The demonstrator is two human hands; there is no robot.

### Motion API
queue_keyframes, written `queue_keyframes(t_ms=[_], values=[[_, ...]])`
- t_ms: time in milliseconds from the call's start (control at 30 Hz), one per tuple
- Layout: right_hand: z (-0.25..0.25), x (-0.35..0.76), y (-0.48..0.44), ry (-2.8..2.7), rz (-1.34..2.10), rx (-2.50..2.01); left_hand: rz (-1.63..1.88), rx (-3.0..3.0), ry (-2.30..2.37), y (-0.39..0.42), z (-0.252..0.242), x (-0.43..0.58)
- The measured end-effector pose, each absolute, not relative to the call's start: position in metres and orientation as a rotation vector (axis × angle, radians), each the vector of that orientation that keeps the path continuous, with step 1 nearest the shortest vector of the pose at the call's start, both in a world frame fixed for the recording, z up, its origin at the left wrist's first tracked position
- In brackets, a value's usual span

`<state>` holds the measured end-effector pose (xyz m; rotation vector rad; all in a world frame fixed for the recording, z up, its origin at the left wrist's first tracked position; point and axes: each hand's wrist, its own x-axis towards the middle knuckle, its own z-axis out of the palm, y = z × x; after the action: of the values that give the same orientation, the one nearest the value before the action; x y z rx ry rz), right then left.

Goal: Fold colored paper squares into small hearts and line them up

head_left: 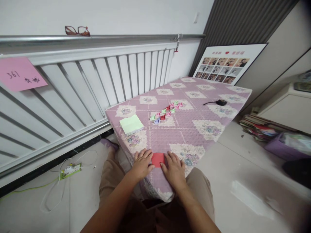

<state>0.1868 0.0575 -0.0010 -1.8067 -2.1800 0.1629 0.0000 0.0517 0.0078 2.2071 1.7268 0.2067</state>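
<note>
A red sheet of paper, which looks folded, lies flat near the close end of the table. On its left edge rests my left hand, fingers stretched out flat and thumb by the paper's lower left side. My right hand lies on the opposite edge, fingers extended, thumb touching the lower right corner. Neither hand grips the paper. Farther up the table stand two rows of small folded paper pieces in green, pink, red and blue. A stack of pale green paper sits to the left.
A purple floral cloth covers the table, with a small black corded object at its right. A white radiator runs along the left. Glasses rest on the pipe. A green power strip with cables lies on the floor.
</note>
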Motion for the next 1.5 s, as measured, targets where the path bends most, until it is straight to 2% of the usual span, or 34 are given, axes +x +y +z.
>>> queue_keyframes(t_ms=[1167, 1500], values=[[0.000, 0.186, 0.057, -2.193, 0.183, -1.819, 0.210, 2.191, 1.742, 0.052, 0.007, 0.001], [0.002, 0.185, 0.056, -2.190, 0.183, -1.806, 0.519, 2.245, 1.696, 0.044, 0.026, 0.011]])
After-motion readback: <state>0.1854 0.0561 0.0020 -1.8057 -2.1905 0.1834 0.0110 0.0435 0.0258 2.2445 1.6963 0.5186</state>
